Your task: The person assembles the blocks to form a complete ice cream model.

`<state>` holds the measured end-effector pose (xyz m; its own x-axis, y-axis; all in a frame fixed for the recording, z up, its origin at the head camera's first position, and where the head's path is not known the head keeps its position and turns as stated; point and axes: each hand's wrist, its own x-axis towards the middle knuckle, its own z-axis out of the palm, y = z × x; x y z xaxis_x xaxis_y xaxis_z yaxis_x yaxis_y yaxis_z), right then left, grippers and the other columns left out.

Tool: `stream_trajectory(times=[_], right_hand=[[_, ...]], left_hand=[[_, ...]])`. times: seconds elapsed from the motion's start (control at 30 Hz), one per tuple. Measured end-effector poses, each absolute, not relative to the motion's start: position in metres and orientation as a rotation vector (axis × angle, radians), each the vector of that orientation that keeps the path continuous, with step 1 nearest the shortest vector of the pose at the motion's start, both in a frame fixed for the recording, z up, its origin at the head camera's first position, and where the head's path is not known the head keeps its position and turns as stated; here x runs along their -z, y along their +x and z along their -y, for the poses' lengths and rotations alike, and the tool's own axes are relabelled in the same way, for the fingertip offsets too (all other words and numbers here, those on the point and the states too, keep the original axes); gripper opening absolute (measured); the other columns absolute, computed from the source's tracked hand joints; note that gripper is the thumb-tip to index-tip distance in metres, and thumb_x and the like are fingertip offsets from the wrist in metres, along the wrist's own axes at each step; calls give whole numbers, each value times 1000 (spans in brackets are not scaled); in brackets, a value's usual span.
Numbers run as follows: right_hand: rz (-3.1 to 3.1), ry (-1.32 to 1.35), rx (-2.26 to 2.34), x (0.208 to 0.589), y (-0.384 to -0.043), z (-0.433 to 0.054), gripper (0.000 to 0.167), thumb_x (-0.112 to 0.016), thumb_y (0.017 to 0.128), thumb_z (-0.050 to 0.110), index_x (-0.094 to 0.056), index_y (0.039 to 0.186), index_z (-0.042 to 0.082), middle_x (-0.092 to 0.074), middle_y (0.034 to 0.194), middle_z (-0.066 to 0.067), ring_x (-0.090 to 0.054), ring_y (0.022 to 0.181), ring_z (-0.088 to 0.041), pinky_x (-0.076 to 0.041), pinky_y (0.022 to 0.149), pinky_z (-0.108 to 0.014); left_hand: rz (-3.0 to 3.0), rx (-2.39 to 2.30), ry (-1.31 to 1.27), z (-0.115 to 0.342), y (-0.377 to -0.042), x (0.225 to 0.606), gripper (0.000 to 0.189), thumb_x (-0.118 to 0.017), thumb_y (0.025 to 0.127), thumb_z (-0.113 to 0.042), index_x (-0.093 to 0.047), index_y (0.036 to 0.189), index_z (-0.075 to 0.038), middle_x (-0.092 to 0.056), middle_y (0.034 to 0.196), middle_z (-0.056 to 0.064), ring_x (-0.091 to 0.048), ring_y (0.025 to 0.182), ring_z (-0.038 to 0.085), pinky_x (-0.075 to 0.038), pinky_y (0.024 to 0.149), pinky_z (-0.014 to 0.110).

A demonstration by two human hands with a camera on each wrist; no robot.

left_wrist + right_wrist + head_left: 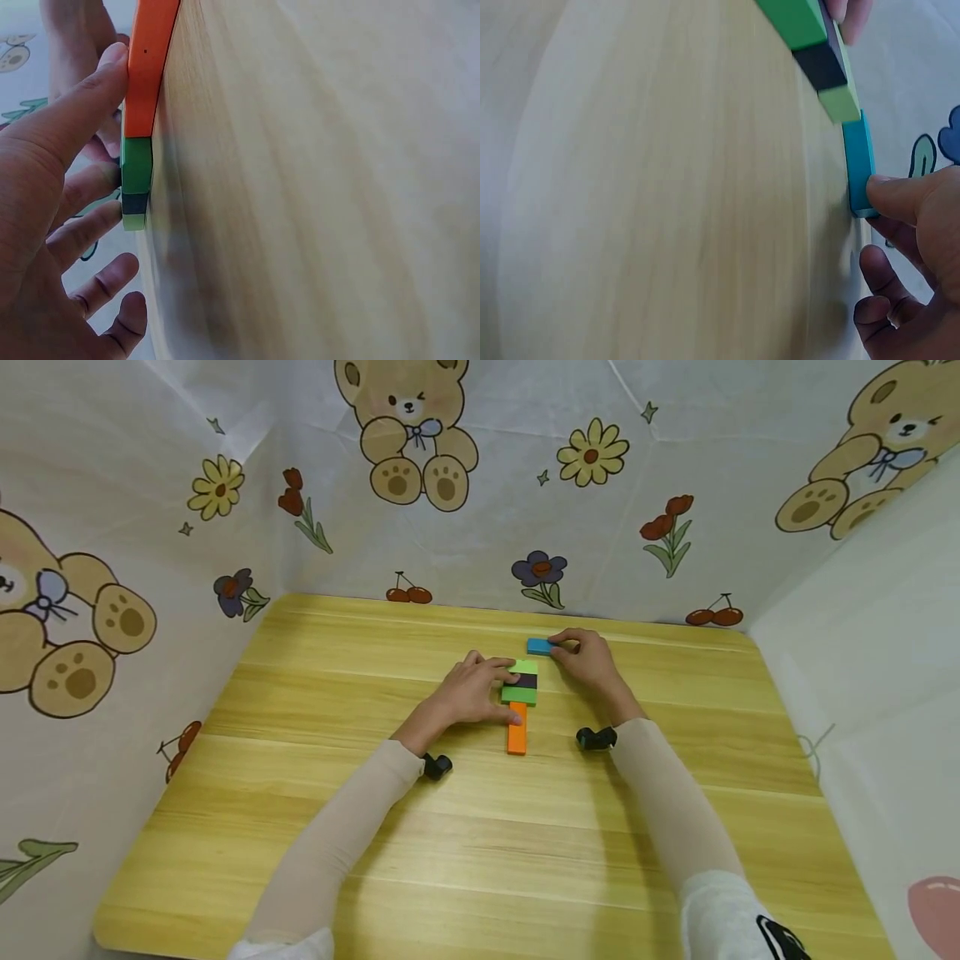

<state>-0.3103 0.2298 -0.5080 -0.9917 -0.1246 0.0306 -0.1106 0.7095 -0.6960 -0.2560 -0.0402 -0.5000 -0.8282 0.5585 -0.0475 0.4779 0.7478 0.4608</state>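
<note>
Three rectangular blocks lie side by side on the table: a light green block (pixel 525 666), a dark block (pixel 528 681) and a green block (pixel 519 697). An orange block (pixel 517 740) runs lengthwise toward the near edge, its end meeting the green one. My left hand (pixel 465 690) spreads over them from the left, thumb resting on the orange block and fingertips touching the green and dark ones. Beyond the row, a blue block (pixel 537 646) lies crosswise. My right hand (pixel 590 662) pinches its right end between thumb and fingers; its lower fingers (pixel 877 271) are curled.
A wooden table (pixel 465 835) with light grain bears the blocks near its far edge. White cloth (pixel 495 427) printed with bears and flowers rises behind and at both sides. Small black cameras (pixel 596 739) sit at both wrists.
</note>
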Motion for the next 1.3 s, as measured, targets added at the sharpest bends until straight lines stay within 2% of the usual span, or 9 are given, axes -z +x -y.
stream_trajectory(times=[0.1,0.17,0.4,0.67,0.83,1.1,1.3], right_hand=[[-2876,-198,1191,508,-312,-223,28,-69,106,19,-78,131,11,-70,142,-15,-59,107,-30,-48,96,-43],[-2865,-208,1199,508,-313,-218,27,-69,106,19,-78,131,11,-70,142,-14,-60,108,-30,-49,96,-44],[-2826,-203,1247,509,-314,-205,24,-69,107,19,-79,128,15,-70,142,-11,-59,95,-27,-46,83,-36],[-2826,-225,1257,507,-318,-197,24,-70,106,20,-79,127,14,-71,142,-11,-66,99,-29,-53,89,-42],[-2813,-222,1256,508,-319,-196,25,-70,106,20,-79,128,13,-71,141,-11,-66,103,-30,-55,93,-45],[-2821,-214,1254,509,-317,-197,25,-71,106,21,-79,127,14,-72,139,-10,-63,95,-27,-49,83,-35],[-2797,-217,1268,508,-313,-198,24,-72,105,21,-80,126,14,-73,136,-9,-59,92,-27,-47,80,-34]], left_hand=[[-2763,-659,834,40,-257,501,82,-85,80,-72,-67,149,-31,-45,171,-10,-44,120,20,-40,94,35],[-2766,-659,836,40,-257,501,82,-85,79,-73,-67,148,-31,-45,171,-10,-45,119,19,-40,94,35],[-2766,-663,848,41,-257,502,82,-84,79,-74,-68,148,-31,-45,171,-10,-45,117,19,-40,91,35],[-2772,-683,854,42,-258,503,82,-84,80,-73,-68,148,-31,-46,170,-10,-45,115,19,-39,89,34],[-2767,-686,851,42,-258,504,81,-84,80,-73,-68,148,-31,-46,170,-10,-45,116,19,-39,90,34],[-2763,-691,853,42,-257,503,82,-84,80,-73,-68,148,-31,-45,171,-10,-45,115,20,-40,89,34],[-2758,-711,857,42,-256,501,82,-85,81,-71,-68,148,-28,-45,171,-8,-45,114,21,-40,89,35]])
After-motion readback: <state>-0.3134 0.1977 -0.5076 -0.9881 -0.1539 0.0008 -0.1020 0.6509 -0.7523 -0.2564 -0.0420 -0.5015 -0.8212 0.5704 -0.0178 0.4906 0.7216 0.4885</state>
